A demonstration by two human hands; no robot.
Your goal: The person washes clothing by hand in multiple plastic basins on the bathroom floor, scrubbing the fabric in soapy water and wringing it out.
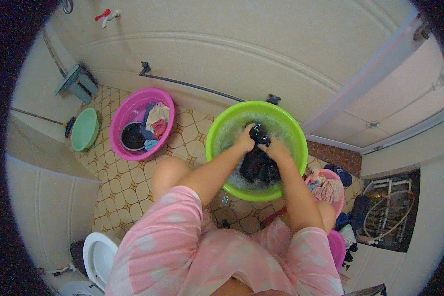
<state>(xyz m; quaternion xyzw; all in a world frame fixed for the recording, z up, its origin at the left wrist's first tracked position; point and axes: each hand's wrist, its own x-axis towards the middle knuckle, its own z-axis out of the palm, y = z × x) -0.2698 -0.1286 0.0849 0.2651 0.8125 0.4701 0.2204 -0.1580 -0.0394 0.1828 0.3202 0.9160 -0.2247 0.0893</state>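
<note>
A lime-green plastic basin of sudsy water stands on the tiled floor before me. In it lies a wet black garment, its lower part spread in the water. My left hand grips the cloth from the left. From the other side, my right hand holds the same cloth, thumb towards the middle. A glossy wet bunch of the fabric rises between the two hands. Suds hide part of what is under the water.
Left stands a pink basin with clothes and a dark round container. Beyond it are a green basin and a dustpan. To the right, a pink basin holds laundry. A pipe runs along the wall.
</note>
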